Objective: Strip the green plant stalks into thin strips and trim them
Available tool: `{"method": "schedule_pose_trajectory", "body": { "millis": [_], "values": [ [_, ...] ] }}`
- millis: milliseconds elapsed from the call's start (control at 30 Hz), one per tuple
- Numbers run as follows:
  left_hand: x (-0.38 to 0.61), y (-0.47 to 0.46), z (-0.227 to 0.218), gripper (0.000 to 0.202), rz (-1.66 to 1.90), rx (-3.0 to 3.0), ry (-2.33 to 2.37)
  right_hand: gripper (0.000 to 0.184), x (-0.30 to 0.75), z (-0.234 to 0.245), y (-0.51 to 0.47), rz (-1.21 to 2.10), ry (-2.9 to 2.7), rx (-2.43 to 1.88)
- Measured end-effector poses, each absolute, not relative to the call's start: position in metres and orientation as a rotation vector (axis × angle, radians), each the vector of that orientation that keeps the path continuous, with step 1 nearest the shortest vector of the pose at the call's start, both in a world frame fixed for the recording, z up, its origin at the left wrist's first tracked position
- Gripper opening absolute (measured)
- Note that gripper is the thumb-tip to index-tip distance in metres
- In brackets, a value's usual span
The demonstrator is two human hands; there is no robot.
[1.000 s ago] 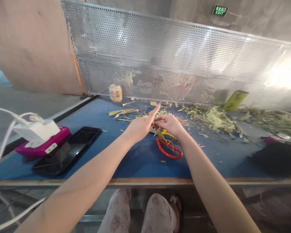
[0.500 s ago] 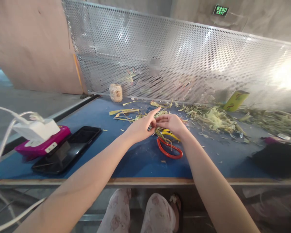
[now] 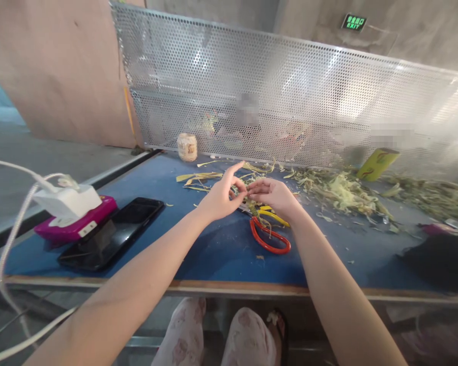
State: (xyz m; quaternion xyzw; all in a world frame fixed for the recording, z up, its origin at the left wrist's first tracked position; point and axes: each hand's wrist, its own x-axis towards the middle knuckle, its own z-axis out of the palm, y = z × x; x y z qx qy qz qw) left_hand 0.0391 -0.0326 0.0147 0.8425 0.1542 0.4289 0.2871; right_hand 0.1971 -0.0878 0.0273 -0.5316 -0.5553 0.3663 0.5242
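My left hand (image 3: 222, 197) is pinched, thumb against fingers, with the index finger stretched forward. Beside it, my right hand (image 3: 274, 196) has its fingertips closed in a pinch, and the two sets of fingertips nearly meet. Between them is a greenish dried plant strip (image 3: 266, 223), its loose end trailing below the hands. Exactly where each hand grips it is mostly hidden by the fingers. Under the right hand lie scissors with a red handle loop (image 3: 275, 249). A yellow handle (image 3: 277, 217) is next to it; I cannot tell whether it belongs to the same tool.
A black phone (image 3: 112, 234) and a magenta power strip (image 3: 76, 226) with a white charger (image 3: 66, 203) lie left on the blue table (image 3: 213, 264). Behind are a twine roll (image 3: 187, 147), dried husks (image 3: 339, 190), a yellow-green box (image 3: 377, 163) and a perforated metal screen (image 3: 221, 66).
The view has shifted slightly. My left fingers have changed their bend around the strip, leaving a wider gap behind the pinch. Both hands stay close together over the same spot.
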Motion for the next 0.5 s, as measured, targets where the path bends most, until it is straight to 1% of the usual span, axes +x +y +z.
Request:
{"method": "schedule_pose_trajectory", "body": {
  "millis": [67, 167, 233, 333, 500],
  "values": [
    [0.042, -0.027, 0.011, 0.066, 1.183, 2.105, 0.449, 0.028, 0.197, 0.027, -0.087, 0.872, -1.351, -1.246],
    [0.045, -0.021, 0.004, 0.068, 1.049, 1.905, 0.4, 0.032, 0.197, 0.026, -0.085, 0.853, -1.362, -1.205],
    [0.047, -0.02, 0.002, 0.065, 0.956, 1.823, 0.366, 0.033, 0.196, 0.025, -0.085, 0.824, -1.37, -1.183],
    [0.047, -0.02, 0.002, 0.06, 0.914, 1.755, 0.378, 0.031, 0.196, 0.025, -0.085, 0.784, -1.401, -1.184],
    [0.045, -0.021, 0.004, 0.059, 0.87, 1.711, 0.438, 0.024, 0.196, 0.022, -0.083, 0.669, -1.463, -1.233]
  ]
}}
